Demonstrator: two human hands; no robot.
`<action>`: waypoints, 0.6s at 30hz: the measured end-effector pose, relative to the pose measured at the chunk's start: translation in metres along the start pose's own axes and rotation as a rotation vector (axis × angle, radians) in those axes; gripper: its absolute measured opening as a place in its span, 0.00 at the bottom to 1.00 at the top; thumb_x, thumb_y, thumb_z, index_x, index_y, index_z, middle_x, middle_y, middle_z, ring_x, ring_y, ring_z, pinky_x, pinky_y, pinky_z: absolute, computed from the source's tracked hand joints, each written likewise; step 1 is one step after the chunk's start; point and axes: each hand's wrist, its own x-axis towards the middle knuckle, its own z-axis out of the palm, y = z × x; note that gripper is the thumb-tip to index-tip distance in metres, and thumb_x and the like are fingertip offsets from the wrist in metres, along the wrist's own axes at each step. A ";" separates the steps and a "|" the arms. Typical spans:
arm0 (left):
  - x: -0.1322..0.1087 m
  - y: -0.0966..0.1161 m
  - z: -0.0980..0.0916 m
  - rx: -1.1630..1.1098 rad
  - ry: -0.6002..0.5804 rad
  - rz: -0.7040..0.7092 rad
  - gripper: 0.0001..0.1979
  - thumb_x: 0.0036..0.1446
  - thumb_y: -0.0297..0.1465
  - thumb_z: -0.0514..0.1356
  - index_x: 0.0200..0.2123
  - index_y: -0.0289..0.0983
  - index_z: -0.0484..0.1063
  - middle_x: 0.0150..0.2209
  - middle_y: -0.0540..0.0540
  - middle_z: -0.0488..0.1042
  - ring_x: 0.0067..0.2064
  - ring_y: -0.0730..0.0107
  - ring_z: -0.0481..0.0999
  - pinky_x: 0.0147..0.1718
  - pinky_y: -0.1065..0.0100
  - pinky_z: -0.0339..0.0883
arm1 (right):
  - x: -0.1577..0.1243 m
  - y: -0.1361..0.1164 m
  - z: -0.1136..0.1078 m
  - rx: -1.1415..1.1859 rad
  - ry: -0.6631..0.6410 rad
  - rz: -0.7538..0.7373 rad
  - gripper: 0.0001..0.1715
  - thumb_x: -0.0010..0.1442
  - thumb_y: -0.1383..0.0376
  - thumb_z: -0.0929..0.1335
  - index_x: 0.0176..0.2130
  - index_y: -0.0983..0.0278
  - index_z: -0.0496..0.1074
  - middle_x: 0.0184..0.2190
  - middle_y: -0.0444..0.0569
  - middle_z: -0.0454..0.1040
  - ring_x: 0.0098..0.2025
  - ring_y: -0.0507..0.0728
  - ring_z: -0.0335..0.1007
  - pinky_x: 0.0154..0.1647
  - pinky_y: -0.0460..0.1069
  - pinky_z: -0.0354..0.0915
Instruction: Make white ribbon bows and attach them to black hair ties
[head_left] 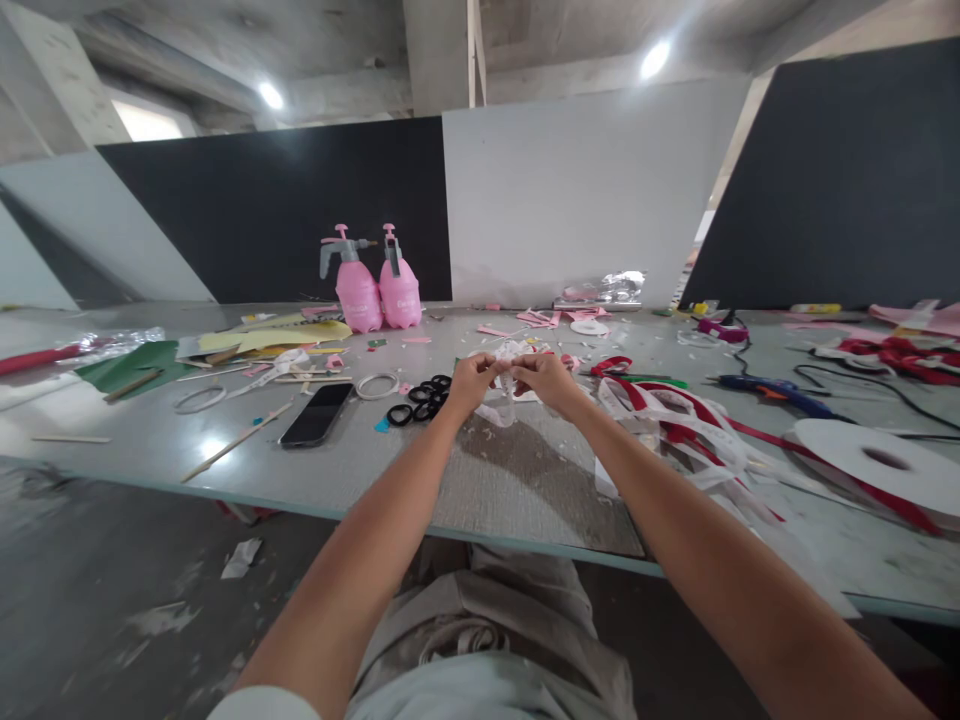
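Observation:
Both hands meet above the far end of a brown mat (517, 490) on the table. My left hand (478, 382) is closed, its fingertips pinching a whitish, sheer ribbon piece (507, 405). From the other side my right hand (545, 382) pinches the same piece, thumb and finger nearly touching the left ones. A loop of the ribbon hangs below the fingertips; its finer detail is too small to make out. Black rings (421, 398) lie just left of my left hand. Red and white ribbons (686, 425) are heaped beside my right forearm.
A phone (318, 414), wooden sticks (236, 441) and yellow paper (277, 335) lie on the left. Two pink spray bottles (379, 290) stand at the back. A white ribbon spool (885, 462) and a blue glue gun (780, 393) with a black cord are on the right.

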 end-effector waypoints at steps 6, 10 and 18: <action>0.000 -0.001 -0.001 0.059 -0.048 0.030 0.24 0.55 0.50 0.56 0.24 0.34 0.70 0.19 0.53 0.64 0.24 0.76 0.63 0.27 0.72 0.58 | -0.002 -0.004 0.000 0.059 0.054 0.059 0.15 0.48 0.57 0.72 0.26 0.66 0.70 0.20 0.42 0.67 0.20 0.48 0.65 0.24 0.44 0.69; 0.001 -0.003 0.001 0.024 -0.069 0.017 0.21 0.55 0.48 0.56 0.28 0.35 0.71 0.21 0.53 0.64 0.25 0.76 0.64 0.28 0.72 0.59 | -0.002 -0.006 0.001 0.144 0.078 0.096 0.16 0.48 0.56 0.72 0.24 0.66 0.68 0.18 0.41 0.66 0.19 0.48 0.64 0.23 0.44 0.68; 0.000 -0.001 0.004 -0.042 -0.057 -0.004 0.13 0.51 0.39 0.58 0.29 0.34 0.71 0.24 0.52 0.66 0.24 0.77 0.64 0.26 0.72 0.60 | -0.001 -0.003 0.001 0.165 0.057 0.119 0.18 0.49 0.54 0.72 0.24 0.64 0.66 0.18 0.42 0.67 0.19 0.49 0.65 0.23 0.46 0.69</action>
